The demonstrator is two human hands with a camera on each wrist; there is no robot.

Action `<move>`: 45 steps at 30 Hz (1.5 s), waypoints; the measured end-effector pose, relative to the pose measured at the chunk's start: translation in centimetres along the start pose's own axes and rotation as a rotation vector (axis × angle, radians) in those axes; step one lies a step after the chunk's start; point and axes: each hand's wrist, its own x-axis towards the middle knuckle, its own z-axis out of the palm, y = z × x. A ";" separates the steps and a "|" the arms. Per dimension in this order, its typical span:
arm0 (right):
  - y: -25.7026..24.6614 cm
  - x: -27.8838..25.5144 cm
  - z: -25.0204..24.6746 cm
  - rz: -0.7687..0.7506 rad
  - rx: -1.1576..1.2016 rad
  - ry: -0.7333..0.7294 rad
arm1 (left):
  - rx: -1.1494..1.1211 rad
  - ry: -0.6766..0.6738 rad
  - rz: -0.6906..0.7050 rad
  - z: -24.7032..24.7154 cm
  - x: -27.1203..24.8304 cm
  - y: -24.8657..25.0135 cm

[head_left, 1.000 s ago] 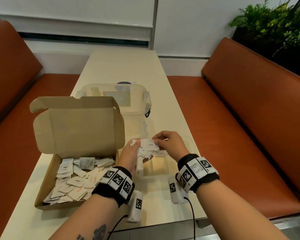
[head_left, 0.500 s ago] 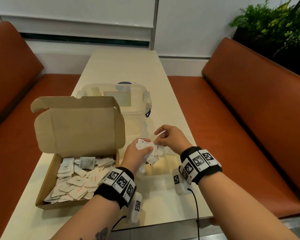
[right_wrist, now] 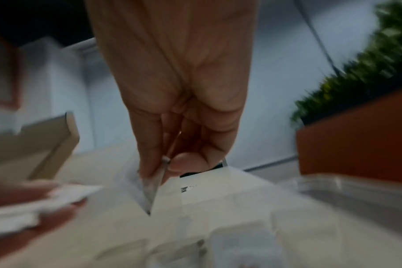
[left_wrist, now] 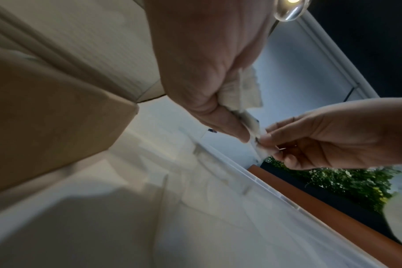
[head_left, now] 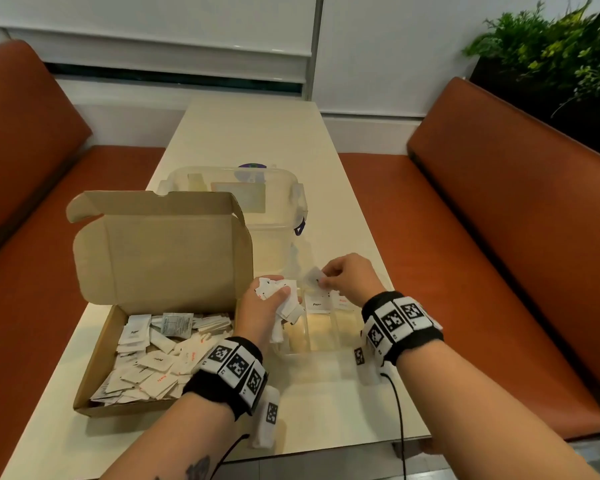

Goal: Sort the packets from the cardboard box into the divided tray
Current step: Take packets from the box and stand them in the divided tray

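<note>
**One packet pinched over the tray**

My right hand (head_left: 349,278) pinches one packet (head_left: 313,277) above the divided tray (head_left: 326,344) — edge-on, a corner pointing down. My left hand (head_left: 262,311) grips a bunch of packets (head_left: 278,294) beside the cardboard box (head_left: 101,358).

Cardboard box (head_left: 111,344) left of divided tray (head_left: 326,337); lidded tub (head_left: 274,202), seemingly, behind both.

Head view downward; wrist views close, perhaps upward.
</note>
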 end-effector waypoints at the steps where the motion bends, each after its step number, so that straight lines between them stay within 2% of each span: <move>1: -0.1 0.5 -0.1 -0.016 -0.124 -0.027 | 0.007 -0.006 0.000 0.0 0.0 -0.1; 6: -0.5 2.2 1.3 -0.007 -0.470 -0.204 | 0.027 -0.022 -0.032 0.0 0.1 -0.4; 12: -1.1 3.1 2.7 -0.008 -0.621 -0.227 | 0.043 -0.051 -0.047 -0.3 0.4 -0.7; 27: -0.6 3.7 2.5 0.060 -0.585 -0.249 | 0.055 -0.085 -0.071 -0.6 0.9 -0.9; 45: -1.4 2.8 2.5 0.006 -0.631 -0.235 | 0.078 -0.080 -0.060 -0.5 0.6 -0.5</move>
